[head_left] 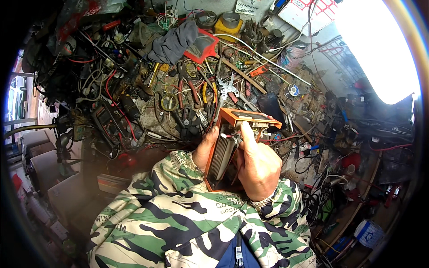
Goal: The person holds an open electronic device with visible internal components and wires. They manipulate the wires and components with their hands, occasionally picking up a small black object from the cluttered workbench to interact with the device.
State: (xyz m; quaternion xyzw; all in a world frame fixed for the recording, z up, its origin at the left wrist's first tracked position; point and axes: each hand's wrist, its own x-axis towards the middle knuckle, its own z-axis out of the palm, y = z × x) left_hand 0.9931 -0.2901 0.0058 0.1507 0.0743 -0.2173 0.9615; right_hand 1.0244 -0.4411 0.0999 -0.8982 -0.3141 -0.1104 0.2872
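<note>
An opened orange-cased electrical device is tilted up close in front of my chest. Inside it shows a grey finned heat sink, with wires under the panel end. My left hand grips the case along its left side, the thumb lying up the edge. On the other side my right hand reaches into the opening, one finger stretched to the wiring just below the panel. Its remaining fingers curl inward, and whatever they pinch is hidden behind the hand.
Beyond the device lies a bench cluttered with pliers, a multimeter, a solder spool, a dark phone-like slab and tangled wires. A grey cloth lies farther back. A bright lamp hangs at the upper right.
</note>
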